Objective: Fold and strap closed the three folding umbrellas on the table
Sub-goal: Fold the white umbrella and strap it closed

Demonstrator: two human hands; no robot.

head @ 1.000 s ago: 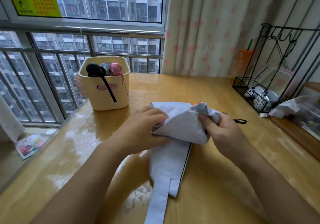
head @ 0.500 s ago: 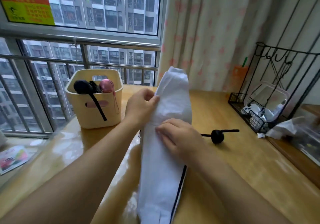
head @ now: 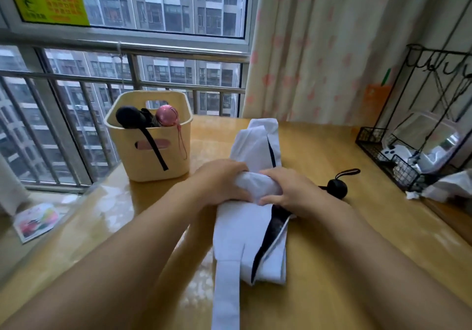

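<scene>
A white folding umbrella (head: 245, 230) lies lengthwise on a glossy wooden tabletop (head: 357, 253), its long white strap (head: 227, 296) trailing loose toward the viewer. Both hands grip its bunched middle, the left hand (head: 219, 181) and right hand (head: 291, 191) each curled round the fabric, with a round black handle (head: 337, 188) just past the right hand. Farther back on the left, a cream basket (head: 127, 161) holds a black umbrella (head: 130, 119) and a pink umbrella (head: 167, 116) before a railed window (head: 166, 10).
</scene>
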